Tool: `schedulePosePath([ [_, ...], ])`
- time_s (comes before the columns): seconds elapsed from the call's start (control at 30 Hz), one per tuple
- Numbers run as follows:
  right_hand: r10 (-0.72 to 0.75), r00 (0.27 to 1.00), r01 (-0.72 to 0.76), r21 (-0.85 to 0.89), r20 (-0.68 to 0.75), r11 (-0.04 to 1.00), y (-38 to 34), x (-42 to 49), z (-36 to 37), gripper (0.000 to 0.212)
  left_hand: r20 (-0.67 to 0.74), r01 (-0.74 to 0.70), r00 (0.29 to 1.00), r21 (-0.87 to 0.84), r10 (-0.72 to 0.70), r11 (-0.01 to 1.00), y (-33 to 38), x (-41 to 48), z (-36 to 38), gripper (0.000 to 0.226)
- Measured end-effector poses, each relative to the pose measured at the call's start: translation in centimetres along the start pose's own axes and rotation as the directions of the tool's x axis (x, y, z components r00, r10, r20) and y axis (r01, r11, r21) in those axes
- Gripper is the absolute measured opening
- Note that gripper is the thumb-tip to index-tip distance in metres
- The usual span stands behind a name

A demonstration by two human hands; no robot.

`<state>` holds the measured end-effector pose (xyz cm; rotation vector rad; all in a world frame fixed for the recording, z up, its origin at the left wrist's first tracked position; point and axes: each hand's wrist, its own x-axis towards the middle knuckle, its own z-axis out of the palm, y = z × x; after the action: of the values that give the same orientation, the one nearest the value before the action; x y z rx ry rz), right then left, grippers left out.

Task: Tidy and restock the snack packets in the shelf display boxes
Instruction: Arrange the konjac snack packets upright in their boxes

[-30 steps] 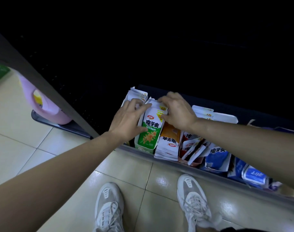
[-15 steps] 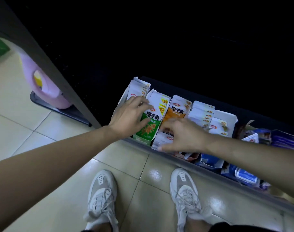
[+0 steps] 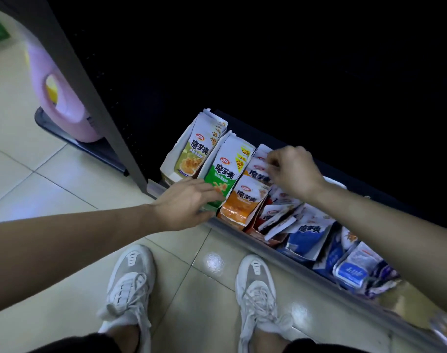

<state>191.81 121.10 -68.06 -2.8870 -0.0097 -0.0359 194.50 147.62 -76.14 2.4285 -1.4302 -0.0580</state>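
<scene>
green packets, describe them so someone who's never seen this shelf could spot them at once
Find the grey post at the left end of the floor-level shelf. Count display boxes rightward from it: the green packets fill the second. Only they are green, between yellow packets and orange packets, with the left hand at their front.

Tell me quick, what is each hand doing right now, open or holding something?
Left hand: open, fingers touching the green packet.
Right hand: pinching a white-topped packet behind the orange packet.
</scene>
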Motion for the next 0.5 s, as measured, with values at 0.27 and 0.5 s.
schedulePosePath([
  [0.27, 0.058, 0.995, -0.050, 0.102, -0.077, 0.993, 2.8, 2.0, 0.3, 0.008, -0.015, 0.033, 0.999, -0.049, -0.033, 0.998, 1.4, 2.2, 0.5, 0.015],
  [0.5, 0.046, 0.995, -0.032, 0.148, -0.090, 0.988, 3.5, 2.2, 0.4, 0.012, -0.023, 0.001, 1.000, -0.030, -0.002, 1.000, 2.7, 7.1, -1.1, 0.041],
])
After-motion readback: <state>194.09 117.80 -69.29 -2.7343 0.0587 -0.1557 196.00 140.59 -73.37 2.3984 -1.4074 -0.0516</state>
